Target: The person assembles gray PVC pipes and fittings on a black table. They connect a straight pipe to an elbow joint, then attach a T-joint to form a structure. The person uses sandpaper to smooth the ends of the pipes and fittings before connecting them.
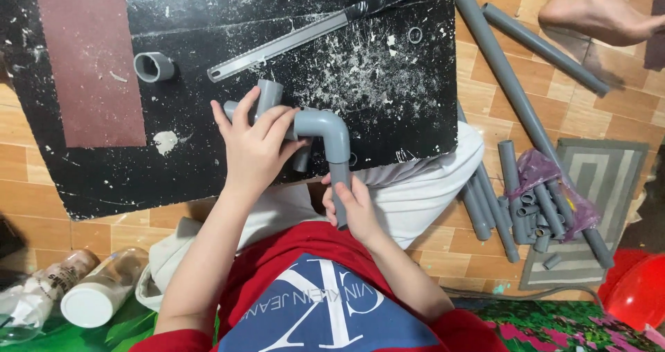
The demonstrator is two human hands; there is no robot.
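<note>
My left hand (258,146) grips a grey plastic pipe assembly (320,127) made of a tee fitting and an elbow, holding it over the front of a black board (388,68). From the elbow a short grey pipe (340,179) runs down toward me, and my right hand (355,206) is closed around its lower part. Part of the tee is hidden under my left fingers. I sit on the floor in a red shirt and white trousers.
On the board lie a metal hacksaw blade (291,41), a grey coupling (154,66), a small ring (415,34), a brown sandpaper sheet (90,54) and white shavings. Long grey pipes (512,82) and several short cut pieces (533,213) lie right. Another person's bare foot (596,9) rests top right. Bottles (90,293) lie bottom left.
</note>
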